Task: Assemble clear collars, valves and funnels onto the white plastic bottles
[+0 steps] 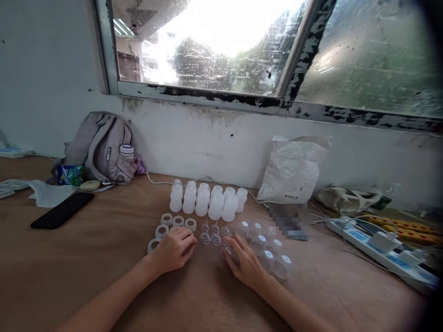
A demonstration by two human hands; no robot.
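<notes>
My left hand [176, 249] rests on the table beside the white ring collars [166, 219], its fingers curled; anything under them is hidden. My right hand [246, 262] has its thumb and index finger closed around a clear bottle teat [226, 253] at the near end of the teat group. Other clear teats [205, 238] stand in short rows between my hands. Behind them, several white baby bottles [201, 203] are lined up upright, and some at the left have clear tops. Translucent caps [281, 267] with pale round marks stand to the right, partly behind my right hand.
A white plastic bag [292, 170] leans against the wall. At right lie a power strip [374, 242] with chargers, cables and a cloth bag [342, 199]. On the left are a backpack [100, 147], a black phone [62, 210] and a tissue [50, 193].
</notes>
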